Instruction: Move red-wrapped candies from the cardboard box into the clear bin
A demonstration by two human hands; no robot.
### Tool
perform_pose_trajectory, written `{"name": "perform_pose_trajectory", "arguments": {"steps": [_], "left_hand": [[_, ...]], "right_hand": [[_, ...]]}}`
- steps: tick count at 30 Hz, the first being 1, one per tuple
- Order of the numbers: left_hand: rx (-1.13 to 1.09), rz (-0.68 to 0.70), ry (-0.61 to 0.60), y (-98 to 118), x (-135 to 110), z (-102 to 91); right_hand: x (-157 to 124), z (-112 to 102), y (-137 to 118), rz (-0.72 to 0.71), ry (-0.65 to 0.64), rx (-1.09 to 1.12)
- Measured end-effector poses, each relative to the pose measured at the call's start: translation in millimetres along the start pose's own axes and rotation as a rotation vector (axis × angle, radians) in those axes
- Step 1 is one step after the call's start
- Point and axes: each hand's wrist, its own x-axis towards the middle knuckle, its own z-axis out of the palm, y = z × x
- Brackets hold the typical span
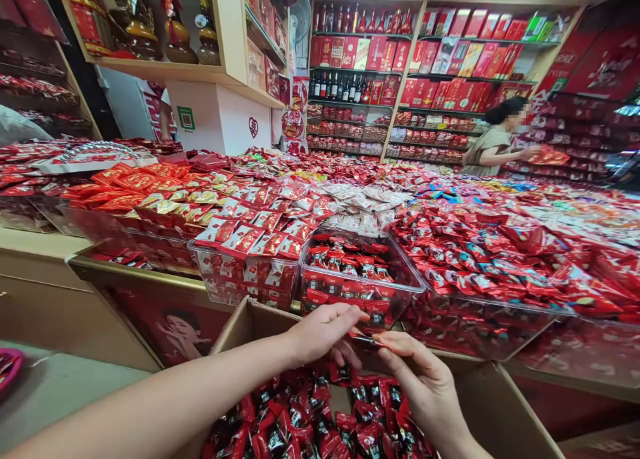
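Bright even overhead shop light, glossy wrapper glare, wide-angle stretching at edges

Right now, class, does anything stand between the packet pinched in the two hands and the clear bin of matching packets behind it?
Nothing visible does. The left hand and right hand hold the packet over the cardboard box, just before the clear bin, whose top is open, with no lid.

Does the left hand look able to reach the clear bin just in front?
Probably yes: the clear bin is open-topped, just beyond the left hand, nothing between, though it pinches a packet.
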Motion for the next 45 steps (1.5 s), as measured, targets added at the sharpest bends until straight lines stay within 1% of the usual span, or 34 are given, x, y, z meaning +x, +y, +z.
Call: {"name": "perform_pose_trajectory", "arguments": {"steps": [1, 2, 3, 5, 7, 9, 11, 14, 17, 19, 21, 23, 24, 26, 28, 29, 30, 31, 32, 33, 34, 35, 36, 37, 39, 40, 42, 45], "left_hand": [[-0.043, -0.037, -0.043, 0.1, 0.2, -0.9], [-0.064, -0.061, -0.070, 0.1, 0.4, -1.8], [-0.067, -0.062, -0.072, -0.1, 0.6, -2.6], [-0.052, -0.020, -0.012, -1.1, 1.2, -3.5], [-0.025, 0.038, 0.066, -2.6, 1.8, -3.5], [0.040, 0.090, 0.097, -3.9, 2.2, -3.0], [0.097, 0.117, 0.094, -4.8, 2.1, -2.3], [0.150, 0.108, 0.078, -4.9, 1.6, -2.0], [0.268, 0.058, 0.009, -5.2, 1.5, -3.5], [0.367, 0.009, -0.046, -7.2, 1.7, -5.6], [0.433, -0.024, -0.076, -11.1, 2.0, -7.9], [0.465, -0.028, -0.101, -14.5, 0.9, -9.7], [0.484, -0.019, -0.126, -14.6, -0.5, -10.2], [0.558, -0.005, -0.192, -8.4, -6.4, -10.2], [0.669, 0.014, -0.227, 9.0, -15.5, -9.6], [0.728, 0.037, -0.201, 21.8, -20.4, -9.5], [0.778, 0.092, -0.153, 36.5, -24.6, -9.9], [0.831, 0.204, -0.083, 52.1, -27.6, -11.1], [0.865, 0.317, 0.024, 67.6, -28.5, -13.2], [0.922, 0.411, 0.120, 81.7, -27.1, -16.2], [0.998, 0.453, 0.189, 93.6, -23.3, -20.1], [1.094, 0.422, 0.214, 102.6, -17.5, -24.7], [1.190, 0.338, 0.192, 108.7, -10.1, -29.6], [1.225, 0.288, 0.168, 112.2, -1.9, -34.6], [1.270, 0.213, 0.112, 114.0, 14.0, -43.2], [1.285, 0.184, 0.083, 113.8, 20.5, -46.4], [1.315, 0.124, 0.033, 114.2, 29.3, -49.4], [1.351, 0.056, -0.009, 118.3, 34.3, -46.8]], "right_hand": [[0.3, -1.0, -0.3, -0.040, -0.019, -0.023], [0.9, -1.7, -1.0, -0.047, -0.031, -0.029], [1.5, -1.9, -2.1, -0.016, -0.036, -0.013], [2.7, -0.6, -4.1, 0.124, -0.025, 0.111], [3.6, 2.5, -4.4, 0.287, -0.001, 0.300], [3.7, 6.0, -2.7, 0.406, -0.016, 0.413], [3.1, 8.2, -0.5, 0.453, -0.044, 0.388], [2.4, 7.8, 0.7, 0.472, -0.069, 0.302], [2.6, 5.6, 1.3, 0.480, -0.070, 0.245], [2.5, 5.6, 3.4, 0.426, -0.083, 0.152], [1.3, 6.8, 5.7, 0.331, -0.121, 0.035], [-0.5, 7.8, 4.8, 0.228, -0.151, -0.088], [-1.0, 7.4, 1.9, 0.169, -0.145, -0.148], [0.8, 3.2, -10.1, 0.015, -0.112, -0.270], [9.8, -5.6, -29.6, -0.165, -0.045, -0.380], [18.1, -11.0, -40.8, -0.242, 0.004, -0.429], [28.9, -16.4, -52.1, -0.302, 0.057, -0.479], [42.2, -21.0, -62.4, -0.345, 0.110, -0.527], [57.4, -24.4, -70.9, -0.368, 0.147, -0.570], [73.7, -26.1, -77.0, -0.378, 0.150, -0.610], [90.3, -25.9, -80.4, -0.367, 0.108, -0.646], [106.2, -23.9, -80.9, -0.340, 0.032, -0.674], [120.4, -20.3, -79.0, -0.298, -0.071, -0.691], [132.5, -15.6, -75.2, -0.243, -0.181, -0.696], [148.6, -4.6, -64.8, -0.133, -0.373, -0.676], [153.0, 0.5, -59.4, -0.089, -0.441, -0.664], [156.5, 8.2, -50.4, -0.039, -0.509, -0.647], [156.6, 12.1, -43.0, -0.012, -0.536, -0.640]]}}
